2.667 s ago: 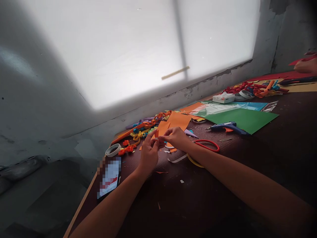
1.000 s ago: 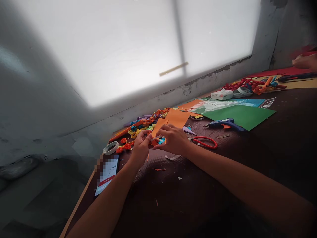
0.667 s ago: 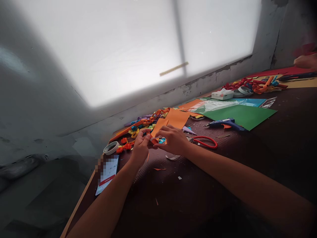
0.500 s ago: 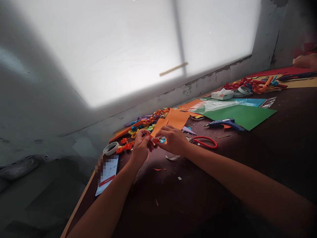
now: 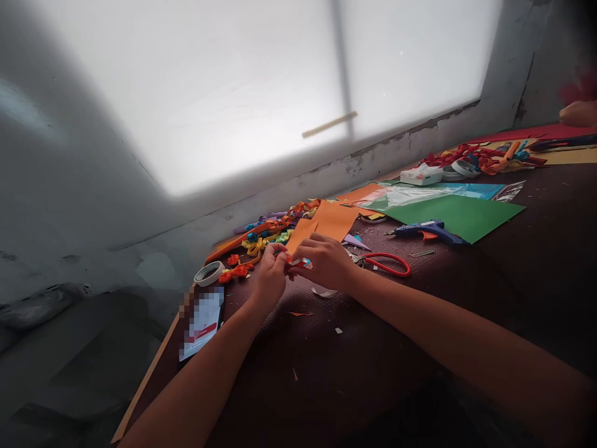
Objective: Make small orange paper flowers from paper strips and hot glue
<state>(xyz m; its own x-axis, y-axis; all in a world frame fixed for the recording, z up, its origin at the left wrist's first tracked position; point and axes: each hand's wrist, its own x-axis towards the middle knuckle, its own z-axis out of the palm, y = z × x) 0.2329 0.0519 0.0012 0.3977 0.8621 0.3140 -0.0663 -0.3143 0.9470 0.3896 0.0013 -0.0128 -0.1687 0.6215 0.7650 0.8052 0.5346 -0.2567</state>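
Observation:
My left hand (image 5: pixel 270 275) and my right hand (image 5: pixel 325 262) meet fingertip to fingertip over the dark table (image 5: pixel 420 336), both pinching a small orange paper piece (image 5: pixel 296 262) with a bit of blue and white showing. Just behind the hands lies an orange paper sheet (image 5: pixel 329 221). To the left of them sit small red and orange paper curls (image 5: pixel 236 270) and a heap of coloured paper rolls (image 5: pixel 270 233). Red-handled scissors (image 5: pixel 388 264) lie right of my right wrist.
A tape roll (image 5: pixel 209 272) and a phone (image 5: pixel 202 322) lie near the table's left edge. A blue glue gun (image 5: pixel 426 229) rests on a green sheet (image 5: pixel 454 213). Further right are more paper curls (image 5: pixel 480 157), a white box (image 5: pixel 421 175) and another person's hand (image 5: pixel 578 113).
Both hands have stayed together on the small orange piece, working it between the fingertips. The view has shifted slightly; the other person's hand at the far right has moved a little.

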